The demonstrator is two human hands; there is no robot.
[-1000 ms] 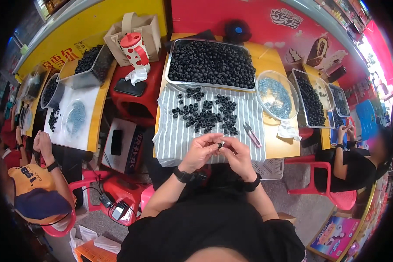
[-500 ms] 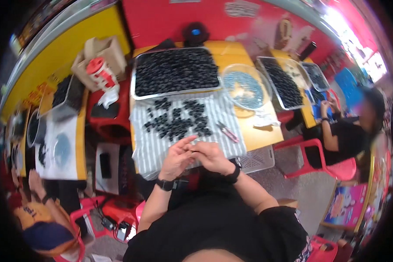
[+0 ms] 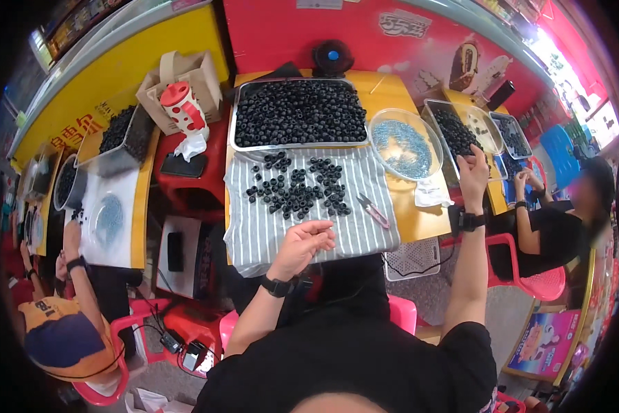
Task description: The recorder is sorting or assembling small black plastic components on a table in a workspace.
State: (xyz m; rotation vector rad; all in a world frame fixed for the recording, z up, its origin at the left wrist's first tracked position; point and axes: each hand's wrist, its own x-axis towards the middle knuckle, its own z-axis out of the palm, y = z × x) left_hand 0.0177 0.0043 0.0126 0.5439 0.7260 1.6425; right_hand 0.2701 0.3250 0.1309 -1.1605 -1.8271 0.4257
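My left hand (image 3: pixel 300 248) is held low over the near part of the grey-and-white striped cloth (image 3: pixel 254 234). Its fingers are curled with the thumb laid close to them; whatever they may hold does not show. My right hand (image 3: pixel 473 177) has its fingertips drawn together at the side of the right-hand tray (image 3: pixel 451 171), and I cannot make out anything between them. Small black ring-shaped pieces (image 3: pixel 296 193) lie scattered on the cloth, beyond my left hand. Pink-handled snips (image 3: pixel 373 211) rest on the cloth to their right.
A large tray (image 3: pixel 238 131) full of black pieces stands behind the cloth. Right of it is a round clear dish (image 3: pixel 426 155) with small bluish bits, and a crumpled white tissue (image 3: pixel 432 195). One person (image 3: pixel 557 220) sits at the right, another (image 3: pixel 65 337) at the left.
My hands were together over the cloth's near edge. The right hand has moved away to the right-hand tray, while the left stays over the cloth. The view has shifted slightly.
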